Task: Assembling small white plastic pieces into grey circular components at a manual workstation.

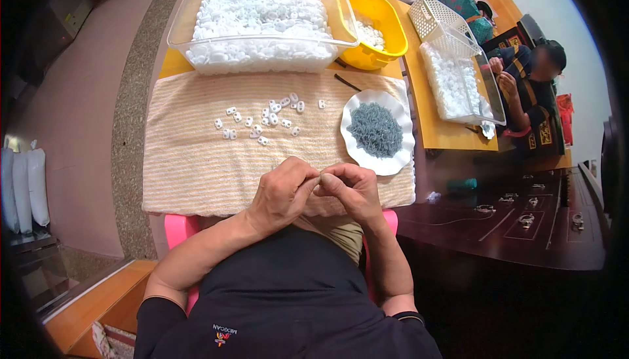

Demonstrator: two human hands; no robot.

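Close to the near edge of the striped towel [190, 162], my left hand [283, 192] and my right hand [354, 192] meet fingertip to fingertip. Both are closed in a pinch, and what they hold between them is too small and hidden to make out. Beyond them, several small white plastic pieces with dark holes [274, 118] lie scattered on the towel. Right of these stands a white scalloped plate [382, 164] heaped with small grey-blue pieces [375, 130]; my right hand is the nearer one to it.
A big clear tub [262, 63] full of white pieces stands at the far side, beside a yellow basin [393, 21]. On another table at right are a white basket [440, 21] and a clear bin [452, 90]. A person [534, 84] sits there. White sacks [29, 188] stand far left.
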